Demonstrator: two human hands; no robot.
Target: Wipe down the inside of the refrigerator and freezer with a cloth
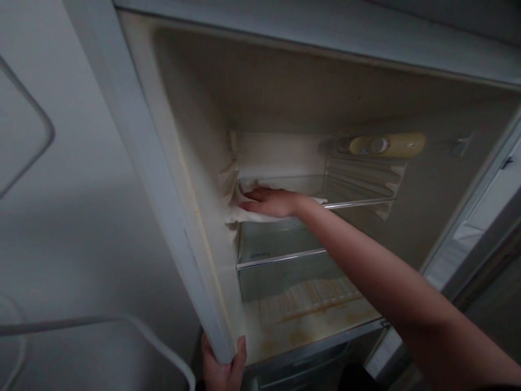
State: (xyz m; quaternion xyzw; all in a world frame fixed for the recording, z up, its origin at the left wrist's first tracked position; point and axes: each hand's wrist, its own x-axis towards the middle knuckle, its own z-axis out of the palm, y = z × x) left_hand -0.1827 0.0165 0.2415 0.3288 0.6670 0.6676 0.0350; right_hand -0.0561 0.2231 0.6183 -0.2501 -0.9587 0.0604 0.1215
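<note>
From the head view, the left hand [223,369] is cut off by the bottom edge; its grip is clamped on the lower edge of the fridge door [163,179], thumb showing on the inner face. The right hand [271,202] lies flat, fingers together, pressing a pale crumpled cloth [236,201] onto the upper glass shelf [354,202] at its left end, against the side wall. The cloth's far part is hard to make out in the dim corner. Below sit a clear lower shelf [280,258] and a stained floor [317,320]; a rounded yellowed thermostat dial [380,145] sits above.
</note>
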